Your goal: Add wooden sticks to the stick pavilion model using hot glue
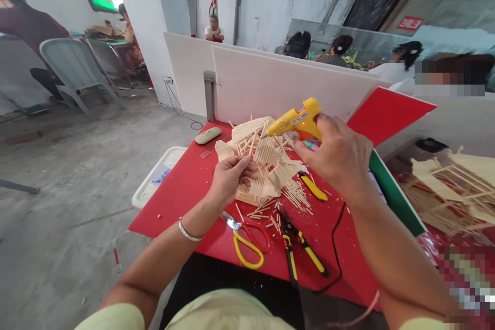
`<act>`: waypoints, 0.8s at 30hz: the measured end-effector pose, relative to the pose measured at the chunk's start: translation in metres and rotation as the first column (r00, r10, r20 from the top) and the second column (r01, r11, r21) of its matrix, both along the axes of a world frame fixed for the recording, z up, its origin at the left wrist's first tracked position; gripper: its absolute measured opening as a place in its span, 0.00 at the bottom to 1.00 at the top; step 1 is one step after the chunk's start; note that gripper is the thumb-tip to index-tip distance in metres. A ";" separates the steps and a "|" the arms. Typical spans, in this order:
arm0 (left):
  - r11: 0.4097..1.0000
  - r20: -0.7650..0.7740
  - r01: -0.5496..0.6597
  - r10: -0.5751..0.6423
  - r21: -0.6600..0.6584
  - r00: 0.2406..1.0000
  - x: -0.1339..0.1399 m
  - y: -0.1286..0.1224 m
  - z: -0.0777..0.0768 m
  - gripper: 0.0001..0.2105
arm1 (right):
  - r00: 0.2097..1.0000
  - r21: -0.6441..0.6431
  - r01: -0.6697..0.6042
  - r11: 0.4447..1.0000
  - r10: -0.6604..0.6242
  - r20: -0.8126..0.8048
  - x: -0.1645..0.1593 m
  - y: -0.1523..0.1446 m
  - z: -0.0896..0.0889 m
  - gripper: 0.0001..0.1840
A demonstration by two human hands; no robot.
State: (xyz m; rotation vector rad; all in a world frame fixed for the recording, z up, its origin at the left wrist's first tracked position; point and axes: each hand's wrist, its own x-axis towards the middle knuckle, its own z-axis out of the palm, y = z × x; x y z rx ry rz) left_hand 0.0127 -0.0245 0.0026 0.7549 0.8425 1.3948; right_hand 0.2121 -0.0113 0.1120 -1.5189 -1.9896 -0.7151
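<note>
Gluing, seemingly: right hand clasps the glue gun, left hand pinches the stick model; next needs steady aim.

Behind the bare fingers of the left hand, a slim silvery bangle rings the wrist; farther back sit short sleeves of a pale yellow-green top.

The glue gun is yellow, the stick model pale tan, the tabletop red.
</note>
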 end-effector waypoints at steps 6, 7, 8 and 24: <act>1.000 0.018 0.002 -0.002 0.009 1.000 0.000 0.003 -0.004 0.15 | 0.990 0.012 0.003 1.000 -0.005 0.139 -0.007 -0.002 -0.008 0.25; 1.000 0.016 0.003 -0.004 0.011 1.000 0.000 0.003 -0.005 0.15 | 0.988 0.017 0.000 1.000 -0.002 0.154 -0.007 -0.002 -0.009 0.25; 1.000 0.013 0.005 -0.005 0.014 1.000 0.000 0.003 -0.006 0.15 | 0.987 0.023 -0.003 1.000 -0.001 0.163 -0.008 -0.001 -0.009 0.25; 0.999 0.036 -0.020 0.019 0.027 0.999 0.002 0.010 -0.004 0.15 | 0.989 0.158 0.062 0.985 -0.083 0.125 -0.011 0.007 0.001 0.24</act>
